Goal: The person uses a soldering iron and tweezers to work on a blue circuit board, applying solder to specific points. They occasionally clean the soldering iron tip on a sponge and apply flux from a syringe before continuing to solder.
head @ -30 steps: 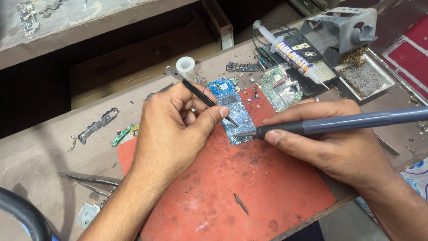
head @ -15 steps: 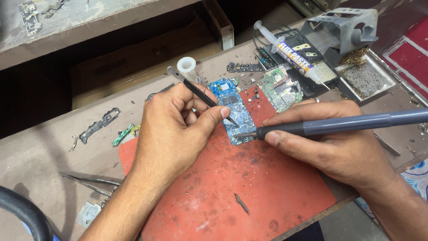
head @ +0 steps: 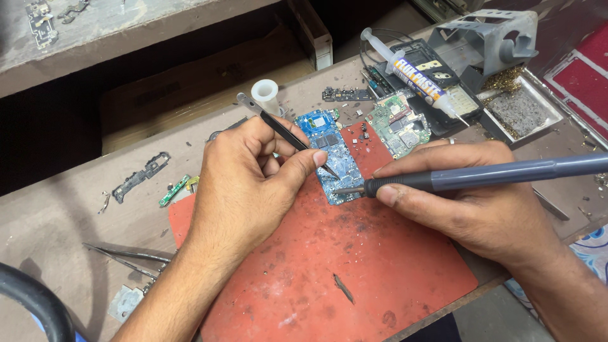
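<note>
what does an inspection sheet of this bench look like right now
surface: worn grey bench with a stained red mat on it
job's things: blue circuit board on the mat; black tweezers and soldering iron both tipped onto it
clutter: green board, syringe, white spool, spare tweezers, metal tray, small parts
hands: left hand grips the tweezers; right hand grips the soldering iron
cables: black cable at bottom left
surroundings: grey metal stand, wooden shelf behind
</note>
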